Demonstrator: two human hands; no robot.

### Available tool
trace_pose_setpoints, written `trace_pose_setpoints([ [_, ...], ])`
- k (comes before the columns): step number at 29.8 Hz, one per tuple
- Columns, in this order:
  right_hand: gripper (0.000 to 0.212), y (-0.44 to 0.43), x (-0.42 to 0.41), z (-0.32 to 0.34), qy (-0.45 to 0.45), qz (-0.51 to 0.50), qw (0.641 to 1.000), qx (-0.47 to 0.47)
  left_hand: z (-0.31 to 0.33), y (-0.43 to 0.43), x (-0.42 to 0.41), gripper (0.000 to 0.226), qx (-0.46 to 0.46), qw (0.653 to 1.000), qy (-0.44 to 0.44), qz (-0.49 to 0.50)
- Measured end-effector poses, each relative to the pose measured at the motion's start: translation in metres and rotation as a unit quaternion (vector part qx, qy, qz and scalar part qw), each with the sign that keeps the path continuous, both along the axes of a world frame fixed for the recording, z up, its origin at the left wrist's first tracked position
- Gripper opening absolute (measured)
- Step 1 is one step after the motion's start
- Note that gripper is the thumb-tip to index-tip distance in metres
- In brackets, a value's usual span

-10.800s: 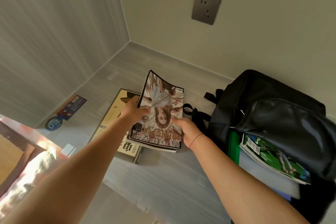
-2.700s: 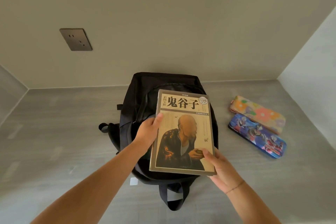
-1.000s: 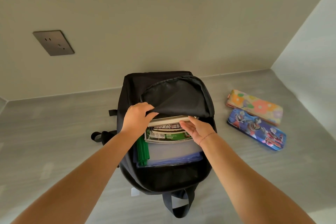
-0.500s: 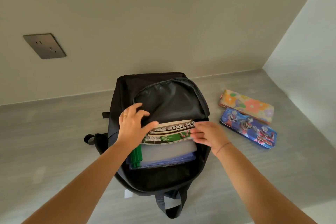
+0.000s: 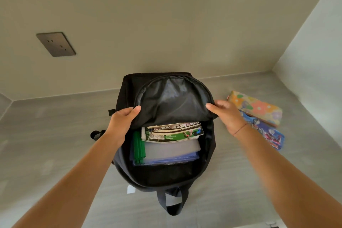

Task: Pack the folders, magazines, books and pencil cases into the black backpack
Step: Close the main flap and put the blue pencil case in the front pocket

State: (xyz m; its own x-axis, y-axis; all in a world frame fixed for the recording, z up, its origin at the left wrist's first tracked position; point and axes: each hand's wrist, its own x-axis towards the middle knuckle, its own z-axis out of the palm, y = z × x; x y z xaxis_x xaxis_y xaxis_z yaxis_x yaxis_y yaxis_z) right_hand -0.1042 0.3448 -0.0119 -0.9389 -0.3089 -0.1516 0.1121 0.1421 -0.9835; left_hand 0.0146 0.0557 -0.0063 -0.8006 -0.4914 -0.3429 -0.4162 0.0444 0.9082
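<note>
The black backpack [image 5: 127, 87] lies open on the grey surface with its flap [image 5: 172, 102] lifted. My left hand [image 5: 122, 122] grips the flap's left edge, thumb on the lining. My right hand [image 5: 226, 114] is at the flap's right edge, fingers apart and holding nothing, with the thumb tip touching the rim. Inside lie magazines [image 5: 172, 132] on top, a pale folder [image 5: 172, 150] beneath them, a green folder spine [image 5: 139, 149] at the left and a blue folder [image 5: 166, 161] at the bottom. A floral pencil case [image 5: 256, 108] and a blue cartoon pencil case [image 5: 268, 135] lie right of the backpack, partly behind my right wrist.
Walls close in behind and on the right. A dark wall socket [image 5: 55, 44] sits on the back wall at upper left. The backpack's carry handle [image 5: 173, 203] points toward me, and a strap loop [image 5: 97, 134] sticks out on its left. A small white tag [image 5: 131, 189] lies by the bag.
The book went from my hands into the backpack. My right hand left the magazines and moved right to the flap's edge. The flap now stands wider open.
</note>
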Motion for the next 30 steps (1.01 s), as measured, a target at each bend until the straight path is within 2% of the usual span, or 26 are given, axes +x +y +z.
trace_pose_setpoints([
  [3,0.014,0.021,0.010,-0.001,-0.009,0.118,0.992,0.039,0.003,-0.005,0.019,0.016,-0.026,0.996,-0.009,-0.080],
  [5,0.017,0.033,0.017,-0.001,-0.005,0.201,0.971,0.127,0.005,-0.008,0.034,0.011,-0.076,0.980,-0.046,-0.178],
  [6,0.016,0.036,0.021,-0.004,0.012,0.230,0.956,0.183,0.004,-0.008,0.041,0.010,-0.125,0.961,-0.074,-0.234],
  [7,0.013,0.038,0.024,-0.008,0.046,0.248,0.938,0.235,0.000,-0.009,0.046,0.014,-0.190,0.933,-0.100,-0.288],
  [10,0.034,0.036,0.043,-0.025,0.191,0.277,0.883,0.327,-0.017,-0.003,0.059,0.023,-0.399,0.825,-0.105,-0.388],
  [12,0.044,0.037,0.057,-0.044,0.333,0.272,0.822,0.374,-0.027,0.007,0.070,0.026,-0.539,0.744,-0.015,-0.394],
  [14,0.056,0.042,0.069,-0.063,0.432,0.263,0.752,0.423,-0.040,0.011,0.085,0.042,-0.599,0.704,0.073,-0.374],
  [19,0.073,0.057,0.084,-0.086,0.455,0.288,0.690,0.484,-0.060,0.007,0.107,0.051,-0.623,0.702,0.097,-0.332],
  [25,0.086,0.055,0.090,-0.090,0.444,0.299,0.661,0.527,-0.060,0.008,0.107,0.057,-0.620,0.705,0.093,-0.332],
  [27,0.079,0.049,0.085,-0.076,0.457,0.276,0.673,0.512,-0.054,0.005,0.104,0.060,-0.620,0.709,0.091,-0.324],
  [30,0.063,0.024,0.065,-0.049,0.482,0.187,0.741,0.429,-0.039,-0.002,0.084,0.054,-0.601,0.746,0.121,-0.259],
])
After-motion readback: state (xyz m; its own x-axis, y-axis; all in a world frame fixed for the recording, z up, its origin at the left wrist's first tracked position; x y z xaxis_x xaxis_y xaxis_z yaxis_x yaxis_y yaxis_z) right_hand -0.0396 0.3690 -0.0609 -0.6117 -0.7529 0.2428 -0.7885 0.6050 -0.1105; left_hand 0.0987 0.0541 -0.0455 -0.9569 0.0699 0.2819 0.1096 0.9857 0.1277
